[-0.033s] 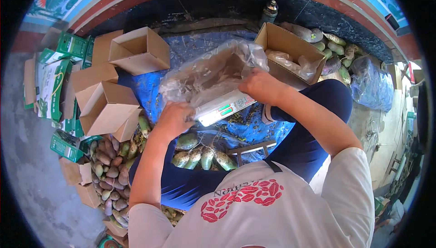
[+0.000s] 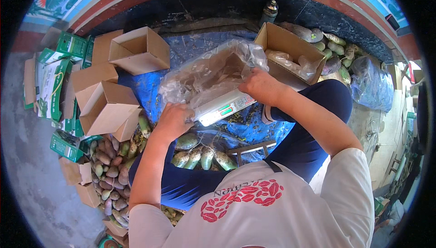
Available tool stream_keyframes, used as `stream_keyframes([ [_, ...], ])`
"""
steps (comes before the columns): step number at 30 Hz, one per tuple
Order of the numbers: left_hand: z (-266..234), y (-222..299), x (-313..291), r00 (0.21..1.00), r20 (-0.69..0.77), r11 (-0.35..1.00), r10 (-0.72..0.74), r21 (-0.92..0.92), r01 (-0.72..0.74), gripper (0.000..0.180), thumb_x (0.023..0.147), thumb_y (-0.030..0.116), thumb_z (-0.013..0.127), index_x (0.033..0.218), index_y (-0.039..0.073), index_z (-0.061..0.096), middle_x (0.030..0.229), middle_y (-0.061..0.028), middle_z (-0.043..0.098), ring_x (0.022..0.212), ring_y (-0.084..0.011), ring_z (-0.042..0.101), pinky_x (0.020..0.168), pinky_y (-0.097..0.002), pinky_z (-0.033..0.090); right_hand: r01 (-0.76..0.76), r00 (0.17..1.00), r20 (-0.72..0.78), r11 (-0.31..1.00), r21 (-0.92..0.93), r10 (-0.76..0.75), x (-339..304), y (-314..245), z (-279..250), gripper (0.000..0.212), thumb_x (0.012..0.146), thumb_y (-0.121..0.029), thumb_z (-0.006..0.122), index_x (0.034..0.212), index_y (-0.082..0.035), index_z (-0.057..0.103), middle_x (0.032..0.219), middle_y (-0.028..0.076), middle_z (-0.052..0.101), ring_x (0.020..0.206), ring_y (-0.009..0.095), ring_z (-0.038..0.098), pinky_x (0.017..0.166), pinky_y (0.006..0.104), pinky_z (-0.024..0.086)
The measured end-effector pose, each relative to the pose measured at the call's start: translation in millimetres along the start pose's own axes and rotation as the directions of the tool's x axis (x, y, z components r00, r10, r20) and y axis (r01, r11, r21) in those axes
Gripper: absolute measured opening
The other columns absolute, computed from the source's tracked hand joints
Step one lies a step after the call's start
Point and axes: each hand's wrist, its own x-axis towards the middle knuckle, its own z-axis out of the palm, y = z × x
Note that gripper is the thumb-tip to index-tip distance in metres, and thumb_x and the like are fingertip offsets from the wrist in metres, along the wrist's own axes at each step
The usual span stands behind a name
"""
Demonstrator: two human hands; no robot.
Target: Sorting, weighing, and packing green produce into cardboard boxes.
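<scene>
A clear plastic bag [image 2: 179, 86] lines a cardboard box [image 2: 229, 64] in front of me, its loose edges spread over the rim. My left hand [image 2: 175, 120] is closed on the bag at the box's near left corner. At the near right corner my right hand [image 2: 262, 86] is closed on the bag's edge too. Just below the box's near side shows the white front of a digital scale [image 2: 225, 109], with green and red markings. The box seems to rest on it, though the contact is hidden. Part of my fingers is hidden by plastic.
Another box [image 2: 295, 43] with plastic inside stands at the right. Cardboard boxes [image 2: 141, 50] and green cartons [image 2: 56, 89] are at the left. Long green and purple radishes [image 2: 113, 175] are heaped at the lower left; several more radishes [image 2: 206, 157] lie before me on the blue sheet [image 2: 281, 132].
</scene>
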Motion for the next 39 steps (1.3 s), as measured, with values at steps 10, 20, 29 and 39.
stream_keyframes([
  [10, -9, -19, -22, 0.977, 0.138, 0.957, -0.161, -0.221, 0.189, 0.021, 0.064, 0.018, 0.064, 0.083, 0.008, 0.064, 0.089, -0.0083, 0.058, 0.089, -0.0252, 0.051, 0.083, -0.0349, 0.034, -0.249, 0.956, -0.037, 0.872, 0.422, 0.291, 0, 9, 1, 0.009, 0.066, -0.011, 0.054, 0.073, -0.008, 0.059, 0.07, 0.014, 0.059, 0.07, 0.027, 0.059, 0.065, 0.0349, 0.044],
  [20, 28, -9, -22, 0.907, 0.347, 0.97, -0.237, 0.143, 0.198, 0.059, 0.064, 0.021, 0.064, 0.118, 0.008, 0.044, 0.129, -0.0121, 0.033, 0.116, -0.0298, 0.034, 0.096, -0.0349, 0.03, -0.487, 0.715, 0.144, 0.34, 0.805, 0.684, -1, 41, 27, 0.021, 0.067, -0.019, 0.053, 0.081, -0.003, 0.059, 0.067, 0.015, 0.058, 0.065, 0.027, 0.057, 0.064, 0.033, 0.044],
  [29, -23, 4, -4, 0.857, 0.449, 0.797, -0.253, -0.404, 0.448, 0.029, 0.073, 0.015, 0.057, 0.098, 0.002, 0.056, 0.107, -0.0129, 0.054, 0.104, -0.0288, 0.047, 0.091, -0.0324, 0.034, -0.54, 0.689, -0.293, 0.738, 0.404, 0.663, 23, 16, -29, 0.026, 0.071, -0.021, 0.055, 0.086, 0.0, 0.053, 0.087, 0.015, 0.057, 0.08, 0.029, 0.055, 0.072, 0.0378, 0.043],
  [39, 22, -70, 59, 0.851, -0.496, 0.966, -0.176, 0.08, 0.246, 0.051, 0.072, 0.02, 0.059, 0.117, 0.003, 0.042, 0.119, -0.0165, 0.041, 0.106, -0.0314, 0.041, 0.092, -0.0361, 0.032, -0.379, 0.693, -0.095, 0.473, 0.795, 0.715, 84, 73, 56, 0.042, 0.083, -0.035, 0.04, 0.111, -0.004, 0.047, 0.116, 0.018, 0.046, 0.108, 0.033, 0.042, 0.091, 0.0378, 0.033],
])
